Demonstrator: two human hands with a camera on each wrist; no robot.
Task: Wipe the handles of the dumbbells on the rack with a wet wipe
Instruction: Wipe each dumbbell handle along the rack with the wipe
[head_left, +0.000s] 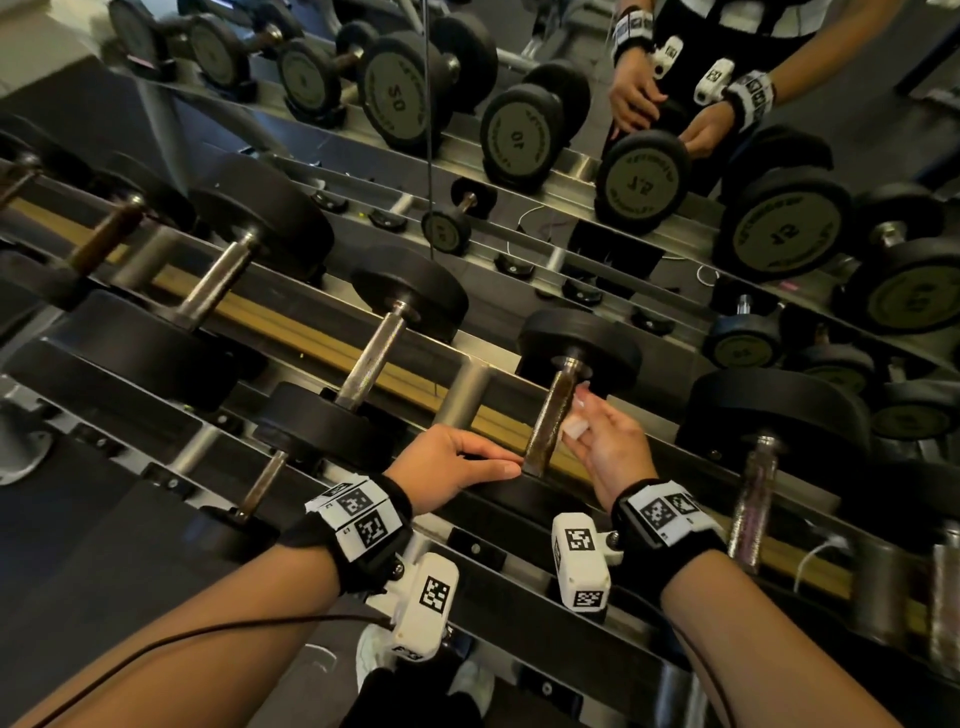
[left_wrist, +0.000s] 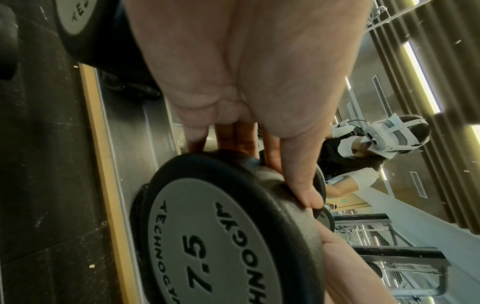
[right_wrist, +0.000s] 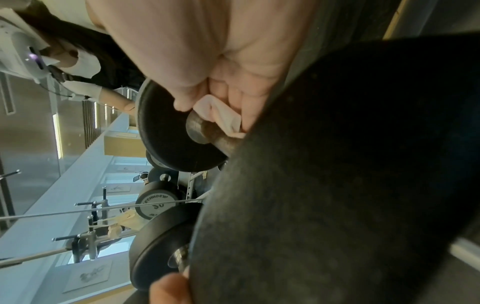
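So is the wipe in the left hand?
No, the right hand holds the wet wipe against the dumbbell handle.

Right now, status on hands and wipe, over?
Left hand grips dumbbell by near end. Right hand pinches wipe against handle. Nothing blocking.

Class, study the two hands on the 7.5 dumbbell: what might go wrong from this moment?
1. The wet wipe in the right hand touches only one side of the handle, so the far side may stay dirty.
2. The left hand grips the head rim of the 7.5 dumbbell; if it rolls on the rack, the fingers could get pinched.
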